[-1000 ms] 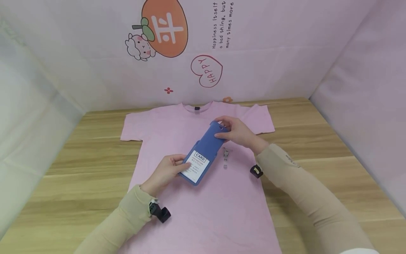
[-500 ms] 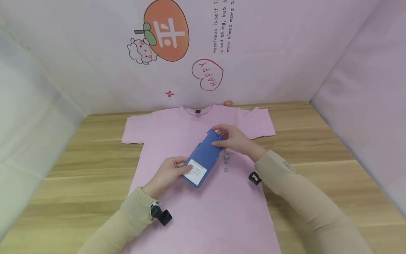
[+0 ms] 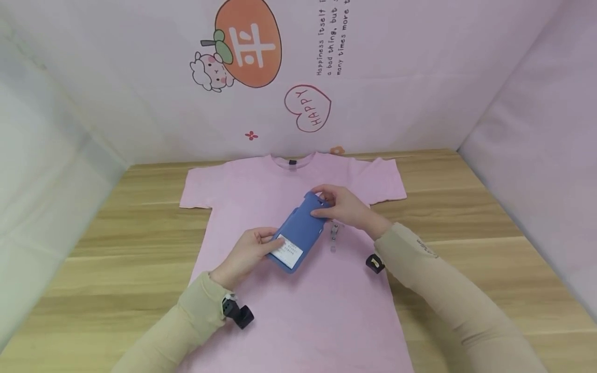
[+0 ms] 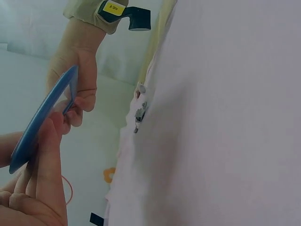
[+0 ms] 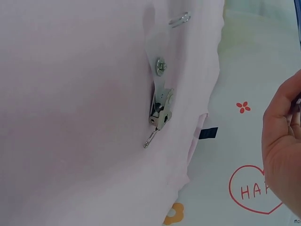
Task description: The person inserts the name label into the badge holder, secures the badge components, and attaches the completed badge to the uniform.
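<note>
Blue plastic card holder (image 3: 300,231): held above the pink cotton T-shirt (image 3: 298,305), tilted, over the shirt's chest area near the middle of the wooden counter (image 3: 466,207).
White printed card (image 3: 287,252): seated in the holder's lower end, only part of its face showing.
Left hand (image 3: 247,252): fingers curled round the holder's lower end, thumb on the card.
Right hand (image 3: 342,204): pinches the holder's upper end at the slot, fingertips curled.
Metal badge clip (image 5: 160,106): lies on the shirt just beside the holder, toward the counter's right edge; nothing touches it.
T-shirt position: spread flat, collar toward the counter's far edge.
Technique, judged: keep the holder steady with the right hand's pinch; let the left thumb drive the card in line with the holder's long edges.
Risk, judged: a skewed push may jam a card corner against the holder wall.
Check: card edge level with the holder's opening.
</note>
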`<action>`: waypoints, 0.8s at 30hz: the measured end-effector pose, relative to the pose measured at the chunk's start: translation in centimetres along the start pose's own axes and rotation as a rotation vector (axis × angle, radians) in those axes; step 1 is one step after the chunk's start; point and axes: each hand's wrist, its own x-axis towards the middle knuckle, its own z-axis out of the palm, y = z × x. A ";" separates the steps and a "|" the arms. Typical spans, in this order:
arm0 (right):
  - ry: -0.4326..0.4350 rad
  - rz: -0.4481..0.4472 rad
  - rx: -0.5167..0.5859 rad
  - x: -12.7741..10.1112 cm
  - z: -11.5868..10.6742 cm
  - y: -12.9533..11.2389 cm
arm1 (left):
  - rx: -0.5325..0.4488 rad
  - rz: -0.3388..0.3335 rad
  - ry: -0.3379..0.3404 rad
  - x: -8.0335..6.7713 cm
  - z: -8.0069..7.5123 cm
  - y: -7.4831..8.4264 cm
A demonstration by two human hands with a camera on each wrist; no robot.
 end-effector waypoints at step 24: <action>0.162 0.060 0.092 -0.3 -0.4 0.2 | -0.220 0.100 -0.012 -0.3 -0.3 0.8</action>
